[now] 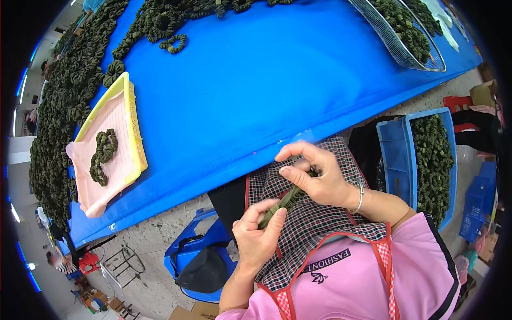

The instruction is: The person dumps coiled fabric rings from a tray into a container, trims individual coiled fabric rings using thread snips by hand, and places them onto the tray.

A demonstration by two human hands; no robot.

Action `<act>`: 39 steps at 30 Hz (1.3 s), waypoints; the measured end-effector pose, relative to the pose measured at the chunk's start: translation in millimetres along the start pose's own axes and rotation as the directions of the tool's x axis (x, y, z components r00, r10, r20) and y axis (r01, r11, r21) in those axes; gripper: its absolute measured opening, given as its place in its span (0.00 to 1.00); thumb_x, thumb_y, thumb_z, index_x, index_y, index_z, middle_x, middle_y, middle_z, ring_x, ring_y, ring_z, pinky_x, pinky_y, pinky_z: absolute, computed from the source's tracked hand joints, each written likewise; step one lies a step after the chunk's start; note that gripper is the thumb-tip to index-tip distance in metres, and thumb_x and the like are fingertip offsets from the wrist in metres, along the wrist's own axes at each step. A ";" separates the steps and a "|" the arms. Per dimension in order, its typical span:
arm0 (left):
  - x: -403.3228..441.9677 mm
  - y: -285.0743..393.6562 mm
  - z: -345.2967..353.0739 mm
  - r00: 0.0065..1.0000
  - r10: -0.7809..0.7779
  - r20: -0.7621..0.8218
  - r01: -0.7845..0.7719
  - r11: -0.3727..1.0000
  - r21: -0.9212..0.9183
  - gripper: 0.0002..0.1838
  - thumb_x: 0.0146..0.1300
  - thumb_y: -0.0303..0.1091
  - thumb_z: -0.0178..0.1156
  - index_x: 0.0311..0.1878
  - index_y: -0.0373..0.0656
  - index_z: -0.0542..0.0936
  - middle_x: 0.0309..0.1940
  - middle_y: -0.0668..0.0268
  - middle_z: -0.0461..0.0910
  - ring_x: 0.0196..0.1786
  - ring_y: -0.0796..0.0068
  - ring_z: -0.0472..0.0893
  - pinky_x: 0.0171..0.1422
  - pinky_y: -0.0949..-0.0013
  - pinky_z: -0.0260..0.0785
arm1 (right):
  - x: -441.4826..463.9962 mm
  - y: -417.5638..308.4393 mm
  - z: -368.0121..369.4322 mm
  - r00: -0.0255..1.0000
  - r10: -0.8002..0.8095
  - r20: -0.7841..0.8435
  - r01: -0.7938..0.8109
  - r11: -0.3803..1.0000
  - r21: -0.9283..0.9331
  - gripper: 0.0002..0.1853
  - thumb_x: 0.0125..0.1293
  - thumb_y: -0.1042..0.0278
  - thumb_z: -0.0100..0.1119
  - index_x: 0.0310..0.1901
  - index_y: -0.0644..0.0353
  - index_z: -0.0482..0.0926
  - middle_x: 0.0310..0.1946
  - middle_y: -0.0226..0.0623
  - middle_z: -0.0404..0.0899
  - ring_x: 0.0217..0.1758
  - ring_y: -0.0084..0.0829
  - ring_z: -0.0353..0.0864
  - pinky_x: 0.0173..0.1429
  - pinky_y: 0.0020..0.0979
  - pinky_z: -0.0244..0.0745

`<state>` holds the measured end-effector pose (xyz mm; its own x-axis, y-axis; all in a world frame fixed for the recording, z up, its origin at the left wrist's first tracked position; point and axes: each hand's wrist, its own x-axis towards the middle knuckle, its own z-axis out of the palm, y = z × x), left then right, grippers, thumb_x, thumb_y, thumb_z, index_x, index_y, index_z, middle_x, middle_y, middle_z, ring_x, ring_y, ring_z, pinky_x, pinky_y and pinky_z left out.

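Note:
Above the checked apron, a dark green gathered fabric band (289, 199) is stretched between my two hands. My left hand (257, 228) pinches its lower end between thumb and fingers. The upper end lies in my right hand (318, 173), whose thumb and fingers are curled round it, with the index finger raised. Part of the band is hidden behind the fingers. Several similar green scrunchie-like bands (104, 154) lie on the pink cloth in a yellow tray (135, 136) at the left.
A blue-covered table (240, 90) spans the view, with green bands (58, 112) heaped along its left and far sides. A wire basket (392, 45) of bands stands far right. Blue crates (397, 160) are at the right; a blue stool (184, 245) stands below.

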<state>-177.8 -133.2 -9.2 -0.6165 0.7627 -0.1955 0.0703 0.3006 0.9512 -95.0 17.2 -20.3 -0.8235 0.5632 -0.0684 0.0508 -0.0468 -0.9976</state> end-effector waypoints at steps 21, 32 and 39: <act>-1.7 -21.0 -9.5 0.994 -0.005 0.109 0.010 0.999 -0.045 0.10 0.56 0.20 0.58 0.41 0.36 0.70 0.28 0.70 0.75 0.27 0.90 0.69 0.29 0.86 0.60 | -13.3 15.9 3.4 0.967 0.059 0.250 -0.055 0.998 -0.022 0.05 0.58 0.72 0.55 0.30 0.64 0.74 0.17 0.28 0.71 0.21 0.15 0.67 0.24 0.22 0.62; -1.3 -44.2 14.7 0.978 -0.177 0.110 0.206 0.753 -0.625 0.08 0.60 0.28 0.57 0.40 0.38 0.70 0.27 0.72 0.72 0.29 0.88 0.69 0.33 0.83 0.62 | -22.4 23.6 14.0 0.973 0.054 0.224 -0.073 0.994 0.078 0.06 0.63 0.71 0.51 0.35 0.65 0.71 0.22 0.29 0.71 0.25 0.16 0.70 0.28 0.22 0.67; -6.3 -47.1 6.2 0.993 0.100 -0.069 -0.109 0.983 -0.148 0.07 0.59 0.27 0.58 0.38 0.38 0.70 0.26 0.69 0.74 0.25 0.85 0.71 0.28 0.81 0.63 | -20.9 20.8 3.4 0.874 0.270 0.403 -0.380 0.898 0.222 0.07 0.63 0.70 0.52 0.38 0.65 0.73 0.29 0.30 0.74 0.33 0.17 0.71 0.37 0.22 0.68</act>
<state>-172.4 -148.6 -54.2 -0.6593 0.7474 -0.0824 0.0203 0.1271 0.9917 -78.6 1.6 -39.6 -0.9340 0.1476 -0.3255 0.2329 -0.4396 -0.8675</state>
